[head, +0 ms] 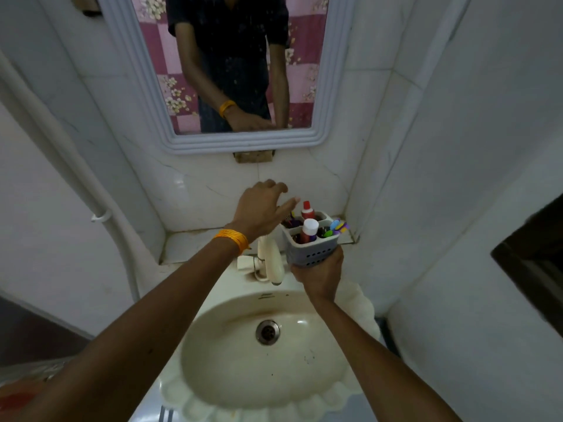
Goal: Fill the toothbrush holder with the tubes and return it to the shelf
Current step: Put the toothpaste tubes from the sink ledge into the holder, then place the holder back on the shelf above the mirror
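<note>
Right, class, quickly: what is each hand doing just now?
Left hand: open, fingers spread, holding nothing, above the tap.
Right hand: closed around the grey toothbrush holder.

A dim, evenly lit bathroom is seen through a wide-angle lens, with walls and pipe (pixel 100 190) bowed strongly toward the edges. Soft glare is caught on the wall tiles (pixel 182 184) and inside the basin (pixel 301 322), where a shadow is cast under the rim. The corners are darkened, and the mirror (pixel 231 65) is speckled and hazy
</note>
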Demonstrator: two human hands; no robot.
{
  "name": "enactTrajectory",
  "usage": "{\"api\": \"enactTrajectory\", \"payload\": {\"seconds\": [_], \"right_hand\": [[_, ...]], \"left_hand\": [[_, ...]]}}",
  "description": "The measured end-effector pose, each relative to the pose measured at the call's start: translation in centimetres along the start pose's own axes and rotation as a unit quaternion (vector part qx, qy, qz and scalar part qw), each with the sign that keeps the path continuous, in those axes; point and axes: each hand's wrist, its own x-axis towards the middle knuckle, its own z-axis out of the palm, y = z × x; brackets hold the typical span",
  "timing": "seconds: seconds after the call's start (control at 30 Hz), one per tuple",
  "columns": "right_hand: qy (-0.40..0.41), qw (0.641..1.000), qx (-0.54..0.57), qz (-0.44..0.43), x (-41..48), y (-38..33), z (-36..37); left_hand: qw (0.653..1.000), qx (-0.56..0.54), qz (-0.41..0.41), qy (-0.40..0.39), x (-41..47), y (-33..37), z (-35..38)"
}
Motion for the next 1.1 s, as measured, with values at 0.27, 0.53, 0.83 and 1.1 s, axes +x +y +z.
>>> {"api": "enactTrajectory", "payload": {"seconds": [0.27,0.53,0.83,1.1], "right_hand": [[0.044,0.997,0.050,-0.047,2.7,-7.7,-5.3],[0.106,0.979,0.118,-0.131,5.6,-19.7,-13.8],[0.148,0.944,0.175,-0.235,7.7,-32.7,-23.0],[0.208,0.912,0.187,-0.301,9.2,-44.1,-29.5]], "left_hand": [[0.987,0.023,0.014,0.159,1.6,1.5,-9.4],[0.953,0.087,0.074,0.281,4.0,6.2,-22.2],[0.916,0.147,0.110,0.355,6.2,11.0,-32.9],[0.895,0.147,0.107,0.407,8.5,14.8,-42.5]]}}
